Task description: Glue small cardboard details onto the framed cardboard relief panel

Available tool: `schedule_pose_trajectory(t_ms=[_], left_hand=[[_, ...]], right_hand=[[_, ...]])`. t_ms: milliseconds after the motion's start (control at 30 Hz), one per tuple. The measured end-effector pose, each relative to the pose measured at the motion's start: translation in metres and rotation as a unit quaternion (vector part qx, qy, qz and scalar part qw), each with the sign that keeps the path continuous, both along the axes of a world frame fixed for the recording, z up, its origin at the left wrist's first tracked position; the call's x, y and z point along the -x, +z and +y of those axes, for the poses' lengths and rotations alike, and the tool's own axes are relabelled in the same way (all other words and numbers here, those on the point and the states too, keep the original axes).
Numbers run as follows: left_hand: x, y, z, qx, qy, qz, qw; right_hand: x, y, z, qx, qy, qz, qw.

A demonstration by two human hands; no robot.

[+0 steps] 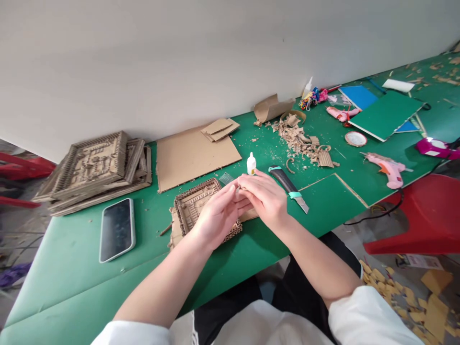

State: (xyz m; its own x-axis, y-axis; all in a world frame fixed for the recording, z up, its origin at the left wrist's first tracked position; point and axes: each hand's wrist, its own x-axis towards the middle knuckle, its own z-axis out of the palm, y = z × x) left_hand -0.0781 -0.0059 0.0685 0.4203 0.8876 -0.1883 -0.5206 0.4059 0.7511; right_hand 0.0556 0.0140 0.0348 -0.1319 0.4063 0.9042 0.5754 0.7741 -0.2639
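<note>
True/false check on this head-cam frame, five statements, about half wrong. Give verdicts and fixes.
1. The left hand hides part of the small framed cardboard piece. True.
2. The white bottle just beyond the hands lies on its side. False: it stands upright.
3. The utility knife lies on the green table with its blade exposed. True.
4. The phone lies to the right of the knife. False: it lies well to the left, on the far side of both hands.
5. The right hand grips the nearer pink glue gun. False: that glue gun lies on the table, off to the right.
</note>
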Motion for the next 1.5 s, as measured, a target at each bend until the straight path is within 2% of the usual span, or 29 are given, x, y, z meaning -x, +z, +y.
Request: schedule_pose_trajectory(t_ms=[200,367,533,700,833,967,1100,1267,1500], left_hand=[[0.004,0.000,0.004,-0.047,-0.001,0.026,0.999],[0.009,0.000,0.005,-0.093,0.008,0.099,0.991],[0.015,0.001,0.006,-0.167,0.006,0.219,0.961],[0.020,0.005,0.007,-0.211,-0.022,0.269,0.939],[0.021,0.005,0.009,-0.222,-0.008,0.312,0.924],[0.023,0.004,0.009,-0.226,-0.006,0.350,0.909],[0.023,0.005,0.010,-0.222,-0.010,0.358,0.907],[0.021,0.003,0.011,-0.193,-0.038,0.315,0.928],[0.019,-0.001,0.012,-0.199,-0.035,0.265,0.943]], right_hand=[[-0.008,0.008,0.000,0.004,0.018,-0.086,0.996],[-0.010,0.010,-0.001,-0.013,0.003,-0.127,0.992],[-0.009,0.006,0.000,-0.024,0.021,-0.088,0.996],[-0.010,0.003,0.003,-0.010,0.029,-0.071,0.997],[-0.009,0.003,0.003,0.001,0.034,-0.075,0.997],[-0.009,0.008,0.001,0.037,0.079,-0.075,0.993],[-0.011,0.013,0.000,0.077,0.116,-0.085,0.987],[-0.011,0.013,-0.002,0.067,0.110,-0.066,0.990],[-0.008,0.010,-0.003,0.068,0.101,-0.031,0.992]])
